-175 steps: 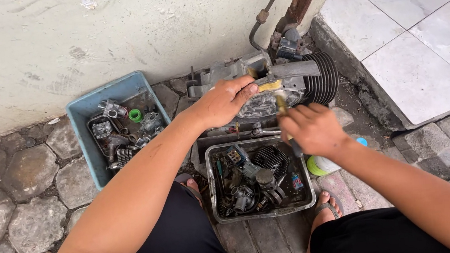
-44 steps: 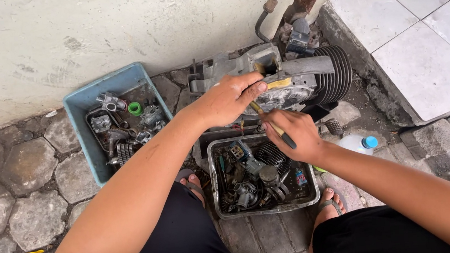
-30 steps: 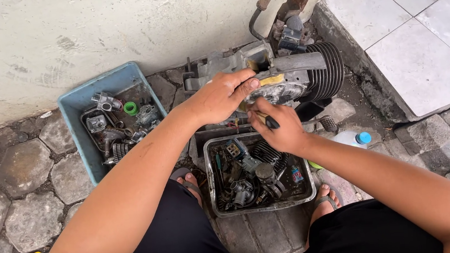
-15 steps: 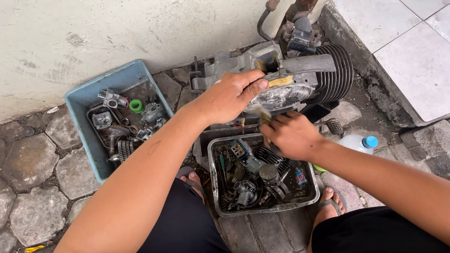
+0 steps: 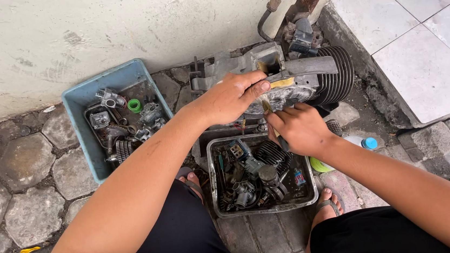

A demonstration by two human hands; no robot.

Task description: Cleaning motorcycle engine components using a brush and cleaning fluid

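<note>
I see the engine [image 5: 286,80] lying crosswise against the wall, left hand [image 5: 230,96] clamped on its top; right hand [image 5: 298,131], just below, pinches a thin tool [image 5: 266,106] pointing up into it

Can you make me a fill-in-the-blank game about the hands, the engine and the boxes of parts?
1. The left hand rests on the grey metal ____ with cooling fins.
2. The small green ring lies in the ____ plastic tub.
3. The clear plastic bottle on the ground has a ____ cap.
4. The right hand is above the grey metal ____ of parts.

Missing words: engine; blue; blue; tray
</note>
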